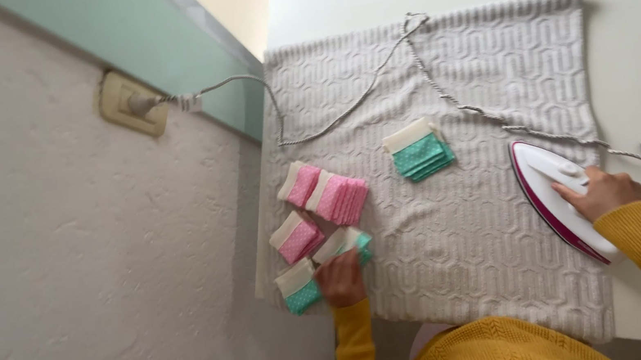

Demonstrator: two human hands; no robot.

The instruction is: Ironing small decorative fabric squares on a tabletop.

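left hand [341,278] fingers down, pressing a teal dotted folded fabric piece [345,244], lower centre. right hand [603,192] gripping white-and-magenta iron [558,198], right of frame, on the grey textured towel [479,258]. pink folded stacks [323,196] and a teal stack [420,154] look pressed already.

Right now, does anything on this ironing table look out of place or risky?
The iron's cord trails loosely across the grey mat, passing close to the teal fabric stack. The right hand grips the iron. Otherwise the stacks lie tidy.
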